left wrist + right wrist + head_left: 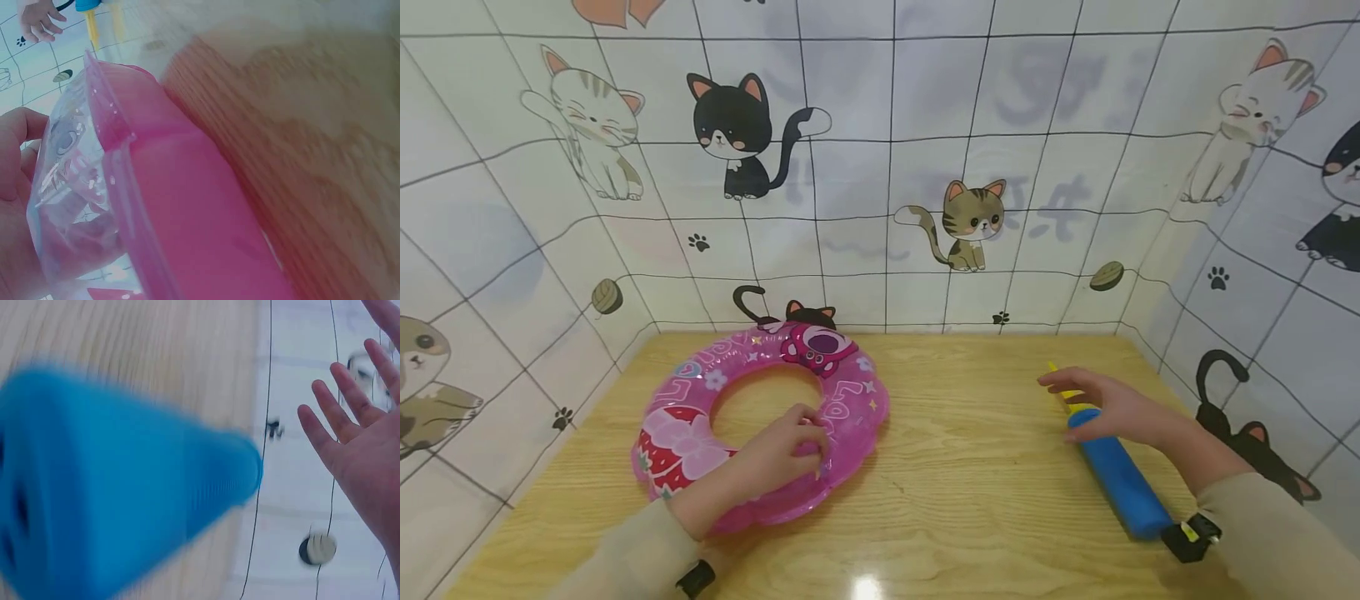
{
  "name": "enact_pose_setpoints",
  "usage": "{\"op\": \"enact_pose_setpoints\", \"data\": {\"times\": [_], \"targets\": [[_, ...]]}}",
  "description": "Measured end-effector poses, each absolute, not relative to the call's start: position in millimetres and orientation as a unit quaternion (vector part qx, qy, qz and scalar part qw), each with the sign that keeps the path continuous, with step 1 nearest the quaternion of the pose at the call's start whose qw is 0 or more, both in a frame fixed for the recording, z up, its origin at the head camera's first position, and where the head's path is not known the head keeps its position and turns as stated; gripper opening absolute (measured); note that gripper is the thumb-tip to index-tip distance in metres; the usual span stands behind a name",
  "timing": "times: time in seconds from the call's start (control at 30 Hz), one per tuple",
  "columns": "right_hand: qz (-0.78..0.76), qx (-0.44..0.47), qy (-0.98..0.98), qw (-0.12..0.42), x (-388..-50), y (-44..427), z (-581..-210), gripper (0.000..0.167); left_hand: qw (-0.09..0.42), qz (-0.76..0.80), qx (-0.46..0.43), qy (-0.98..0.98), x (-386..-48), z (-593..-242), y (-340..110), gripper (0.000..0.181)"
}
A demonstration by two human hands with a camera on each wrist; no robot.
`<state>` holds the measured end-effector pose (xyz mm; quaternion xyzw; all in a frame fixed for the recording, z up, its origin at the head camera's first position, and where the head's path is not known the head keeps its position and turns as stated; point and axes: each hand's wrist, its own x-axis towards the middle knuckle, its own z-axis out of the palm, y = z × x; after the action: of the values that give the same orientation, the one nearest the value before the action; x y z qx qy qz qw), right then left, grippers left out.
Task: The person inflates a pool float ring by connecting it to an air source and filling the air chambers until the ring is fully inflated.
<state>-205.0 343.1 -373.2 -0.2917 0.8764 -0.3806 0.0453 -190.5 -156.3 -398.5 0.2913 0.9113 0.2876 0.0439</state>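
Observation:
An inflated pink swim ring (853, 417) with a printed bear, strawberries and letters lies on the left of the table. My left hand (778, 454) is over its near right side, fingers curled at the top surface; they seem to pinch it, though the exact spot is hidden. In the left wrist view, the ring's clear top and pink side (187, 206) stand beside the hand. A blue hand pump (1123, 483) with a yellow nozzle (1070, 396) lies at the right. Above its nozzle end hovers my right hand (1116, 408), fingers spread apart in the right wrist view, holding nothing.
The wood-grain table (955, 467) runs back to a white tiled-pattern wall covering (857, 175) printed with cats and paw marks. Similar side walls enclose it left and right. A dark wrist device (1191, 537) sits at the right sleeve, near the pump's lower end.

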Motion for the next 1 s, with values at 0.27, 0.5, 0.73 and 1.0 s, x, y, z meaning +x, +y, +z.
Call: {"op": "enact_pose_setpoints", "data": {"times": [0.27,0.5,0.73,1.0], "targets": [[-0.399,-0.346,0.847,0.067,-205.5,291.8,-378.5,0.071,0.044,0.293,0.312,0.903,-190.9,-400.6,-140.9,0.013],[-0.428,-0.386,0.811,0.099,-203.7,244.6,-384.9,0.057,0.05,0.294,0.328,0.896,-191.9,-402.1,-123.4,0.012],[-0.443,-0.373,0.806,0.127,-195.0,209.8,-389.0,0.047,0.071,0.293,0.338,0.892,-192.9,-401.2,-104.2,0.011],[-0.421,-0.386,0.814,0.107,-187.4,182.1,-397.7,0.039,0.075,0.292,0.359,0.883,-194.8,-400.8,-91.0,0.012]]}}
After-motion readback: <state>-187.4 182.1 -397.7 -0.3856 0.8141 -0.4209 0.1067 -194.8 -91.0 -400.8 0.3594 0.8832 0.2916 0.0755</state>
